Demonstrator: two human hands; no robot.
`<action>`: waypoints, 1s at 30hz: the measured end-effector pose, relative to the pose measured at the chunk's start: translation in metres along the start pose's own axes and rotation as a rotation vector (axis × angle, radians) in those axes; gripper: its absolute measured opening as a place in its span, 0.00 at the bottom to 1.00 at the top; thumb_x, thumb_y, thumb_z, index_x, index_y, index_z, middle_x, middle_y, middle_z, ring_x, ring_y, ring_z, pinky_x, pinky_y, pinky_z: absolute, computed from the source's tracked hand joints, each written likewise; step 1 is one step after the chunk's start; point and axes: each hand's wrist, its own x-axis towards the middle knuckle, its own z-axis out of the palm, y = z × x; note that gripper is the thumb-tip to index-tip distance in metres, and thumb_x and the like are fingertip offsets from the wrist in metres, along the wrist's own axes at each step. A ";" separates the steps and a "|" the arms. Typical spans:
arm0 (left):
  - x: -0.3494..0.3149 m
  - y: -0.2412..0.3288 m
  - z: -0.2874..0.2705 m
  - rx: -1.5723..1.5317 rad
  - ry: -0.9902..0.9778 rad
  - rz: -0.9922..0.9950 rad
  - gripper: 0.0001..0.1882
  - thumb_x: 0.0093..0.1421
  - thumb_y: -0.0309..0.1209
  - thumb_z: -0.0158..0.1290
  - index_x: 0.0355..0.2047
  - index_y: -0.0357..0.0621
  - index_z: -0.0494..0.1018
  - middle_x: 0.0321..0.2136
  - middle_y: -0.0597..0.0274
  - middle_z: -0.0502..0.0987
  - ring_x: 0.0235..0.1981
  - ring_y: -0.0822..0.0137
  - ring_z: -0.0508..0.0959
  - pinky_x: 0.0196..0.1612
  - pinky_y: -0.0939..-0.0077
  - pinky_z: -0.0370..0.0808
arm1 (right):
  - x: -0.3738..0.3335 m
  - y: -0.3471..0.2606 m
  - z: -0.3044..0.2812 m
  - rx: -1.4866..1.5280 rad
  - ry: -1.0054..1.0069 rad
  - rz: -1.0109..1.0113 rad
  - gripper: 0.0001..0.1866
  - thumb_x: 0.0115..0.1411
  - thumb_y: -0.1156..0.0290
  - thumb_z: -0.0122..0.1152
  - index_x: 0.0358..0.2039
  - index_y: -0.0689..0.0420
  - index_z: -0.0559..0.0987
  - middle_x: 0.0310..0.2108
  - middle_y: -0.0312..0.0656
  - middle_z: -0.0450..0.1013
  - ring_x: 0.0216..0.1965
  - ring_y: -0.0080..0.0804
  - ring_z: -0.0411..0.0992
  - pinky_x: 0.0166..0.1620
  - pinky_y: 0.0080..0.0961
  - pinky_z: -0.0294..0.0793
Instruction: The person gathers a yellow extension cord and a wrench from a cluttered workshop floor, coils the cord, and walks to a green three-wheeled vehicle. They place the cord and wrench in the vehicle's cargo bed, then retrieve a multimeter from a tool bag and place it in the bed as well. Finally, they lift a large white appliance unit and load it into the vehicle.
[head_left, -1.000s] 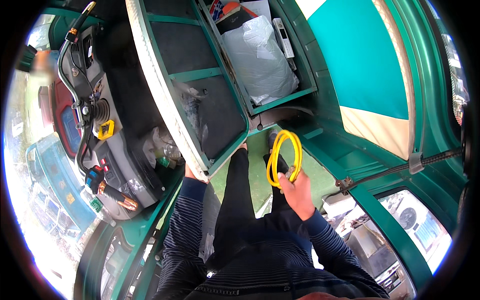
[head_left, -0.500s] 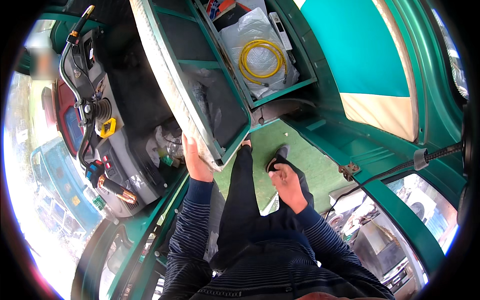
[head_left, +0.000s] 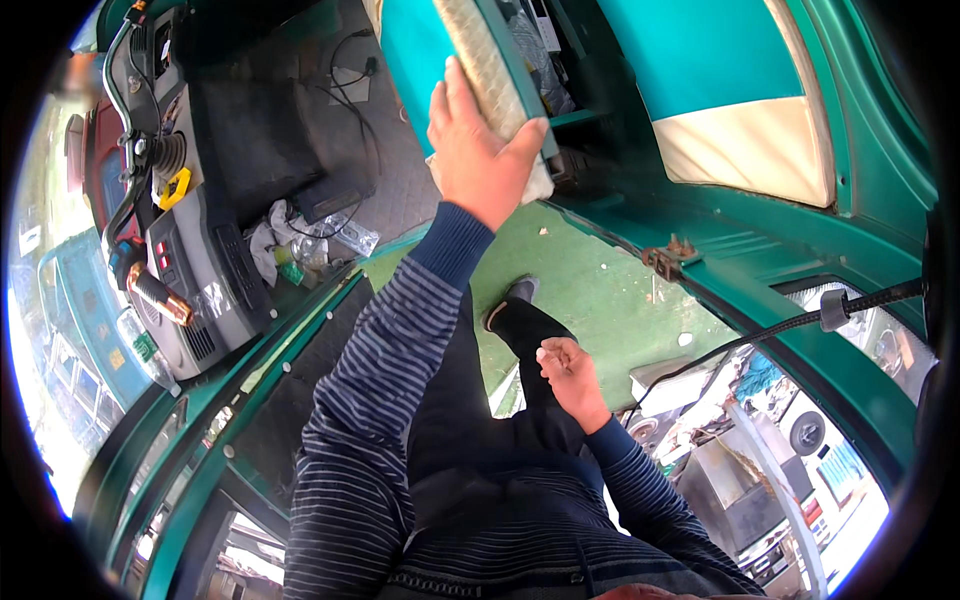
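My left hand [head_left: 482, 165] holds the end of a hinged seat lid [head_left: 497, 85], with its fingers along the cushion and its thumb across the pale quilted edge. The lid has a turquoise top and a green frame, and it stands tilted over the green storage box [head_left: 580, 118]. Only part of the box's inside shows, with some plastic wrapping in it. My right hand [head_left: 574, 378] hovers above my right leg, its fingers loosely bent and apart, with nothing seen in them.
Handlebars [head_left: 130, 190] and a grey dashboard [head_left: 190, 285] are at the left. Clear plastic bottles and bags [head_left: 310, 245] lie on the cab floor. A turquoise and cream backrest [head_left: 740, 130] stands at the right. A black cable [head_left: 770, 330] crosses the door opening, near a rusty latch [head_left: 668, 260].
My left hand has moved up and right with the seat lid, whose turquoise top now shows instead of its dark underside. The yellow hose in the box is now hidden.
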 end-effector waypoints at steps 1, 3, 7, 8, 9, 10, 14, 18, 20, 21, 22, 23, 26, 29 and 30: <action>0.002 0.005 0.010 0.055 -0.007 -0.016 0.56 0.48 0.41 0.68 0.69 0.33 0.47 0.61 0.32 0.60 0.62 0.38 0.61 0.65 0.49 0.59 | -0.004 0.004 -0.006 0.018 0.011 0.013 0.12 0.65 0.70 0.62 0.43 0.66 0.77 0.29 0.36 0.76 0.28 0.19 0.71 0.34 0.18 0.72; 0.002 0.014 0.033 0.132 -0.017 -0.083 0.58 0.46 0.46 0.68 0.70 0.37 0.48 0.63 0.32 0.58 0.63 0.34 0.59 0.65 0.47 0.60 | -0.013 0.008 -0.018 0.019 0.025 0.035 0.14 0.65 0.71 0.62 0.48 0.66 0.75 0.29 0.36 0.75 0.28 0.19 0.71 0.33 0.19 0.72; 0.008 0.041 0.082 0.262 -0.117 -0.173 0.60 0.45 0.48 0.67 0.72 0.46 0.44 0.66 0.30 0.52 0.63 0.30 0.58 0.62 0.42 0.63 | -0.044 0.000 -0.029 0.185 0.223 -0.118 0.27 0.66 0.73 0.59 0.62 0.64 0.63 0.38 0.38 0.74 0.30 0.19 0.69 0.36 0.17 0.72; 0.006 0.038 0.097 0.308 -0.029 -0.126 0.56 0.46 0.48 0.66 0.70 0.45 0.49 0.62 0.32 0.58 0.60 0.29 0.62 0.59 0.41 0.67 | -0.059 0.000 -0.031 0.176 0.301 -0.179 0.28 0.66 0.73 0.59 0.63 0.64 0.60 0.41 0.40 0.73 0.31 0.20 0.69 0.37 0.17 0.72; 0.006 0.057 0.098 0.301 -0.143 -0.230 0.52 0.47 0.43 0.64 0.70 0.49 0.51 0.64 0.35 0.56 0.63 0.35 0.60 0.60 0.44 0.66 | -0.068 -0.001 -0.033 0.175 0.389 -0.246 0.30 0.66 0.73 0.58 0.65 0.64 0.58 0.44 0.41 0.72 0.31 0.20 0.69 0.37 0.17 0.71; 0.013 0.080 0.093 0.291 -0.253 -0.328 0.49 0.49 0.39 0.62 0.70 0.53 0.53 0.67 0.38 0.54 0.65 0.41 0.59 0.61 0.46 0.65 | -0.076 -0.004 -0.035 0.172 0.478 -0.320 0.32 0.66 0.73 0.58 0.67 0.63 0.56 0.47 0.42 0.71 0.32 0.20 0.68 0.38 0.17 0.71; 0.006 0.083 0.124 0.354 -0.210 -0.352 0.45 0.50 0.38 0.61 0.68 0.51 0.56 0.63 0.39 0.59 0.63 0.41 0.62 0.58 0.45 0.67 | -0.115 -0.004 -0.062 0.156 0.652 -0.558 0.44 0.65 0.54 0.59 0.70 0.63 0.48 0.54 0.47 0.67 0.29 0.25 0.68 0.35 0.21 0.70; 0.017 -0.069 0.118 0.352 -0.459 0.210 0.29 0.60 0.44 0.57 0.56 0.41 0.67 0.40 0.45 0.76 0.38 0.50 0.77 0.39 0.55 0.76 | -0.149 -0.018 -0.099 0.334 0.710 -0.826 0.57 0.59 0.33 0.58 0.71 0.62 0.47 0.57 0.48 0.65 0.28 0.28 0.70 0.32 0.21 0.71; -0.019 -0.065 0.086 0.267 -0.597 -0.058 0.25 0.62 0.45 0.56 0.54 0.44 0.70 0.38 0.51 0.77 0.33 0.56 0.77 0.34 0.60 0.75 | -0.166 -0.032 -0.118 0.410 0.889 -0.887 0.57 0.60 0.25 0.45 0.71 0.62 0.49 0.57 0.51 0.65 0.27 0.27 0.68 0.29 0.21 0.69; -0.042 -0.074 0.061 0.269 -0.686 -0.180 0.23 0.63 0.45 0.56 0.53 0.46 0.72 0.37 0.54 0.78 0.31 0.59 0.77 0.31 0.63 0.75 | -0.176 -0.042 -0.130 0.502 0.925 -0.948 0.55 0.62 0.26 0.41 0.71 0.62 0.49 0.57 0.51 0.66 0.27 0.27 0.68 0.28 0.20 0.69; -0.072 -0.082 0.033 0.256 -0.799 -0.337 0.21 0.64 0.45 0.56 0.52 0.48 0.73 0.36 0.57 0.78 0.28 0.62 0.78 0.28 0.65 0.75 | -0.188 -0.052 -0.144 0.591 0.958 -1.009 0.52 0.64 0.27 0.38 0.70 0.61 0.50 0.57 0.50 0.66 0.26 0.26 0.68 0.28 0.20 0.68; -0.104 -0.083 0.007 0.239 -0.903 -0.519 0.20 0.65 0.46 0.56 0.51 0.49 0.75 0.34 0.60 0.79 0.26 0.65 0.78 0.26 0.68 0.75 | -0.200 -0.058 -0.162 0.639 1.015 -1.066 0.48 0.67 0.30 0.33 0.70 0.61 0.51 0.57 0.48 0.67 0.26 0.25 0.67 0.27 0.19 0.67; -0.175 -0.069 -0.087 0.285 -0.937 -1.063 0.12 0.62 0.45 0.59 0.37 0.55 0.72 0.21 0.72 0.70 0.17 0.72 0.69 0.15 0.72 0.61 | -0.247 -0.093 -0.219 0.858 1.192 -1.305 0.43 0.70 0.35 0.35 0.67 0.62 0.57 0.48 0.44 0.72 0.23 0.23 0.66 0.24 0.20 0.64; -0.202 -0.101 -0.159 0.281 -1.096 -1.138 0.14 0.64 0.41 0.58 0.24 0.54 0.70 0.19 0.73 0.68 0.16 0.73 0.68 0.16 0.74 0.63 | -0.302 -0.104 -0.280 0.905 1.233 -1.611 0.32 0.73 0.45 0.39 0.58 0.63 0.69 0.33 0.37 0.69 0.22 0.23 0.61 0.27 0.22 0.60; -0.208 -0.090 -0.171 0.292 -1.109 -1.076 0.15 0.64 0.41 0.58 0.22 0.52 0.70 0.18 0.73 0.68 0.15 0.74 0.68 0.15 0.75 0.62 | -0.319 -0.116 -0.295 0.909 1.299 -1.722 0.26 0.74 0.49 0.42 0.49 0.62 0.73 0.28 0.34 0.64 0.22 0.23 0.59 0.28 0.22 0.59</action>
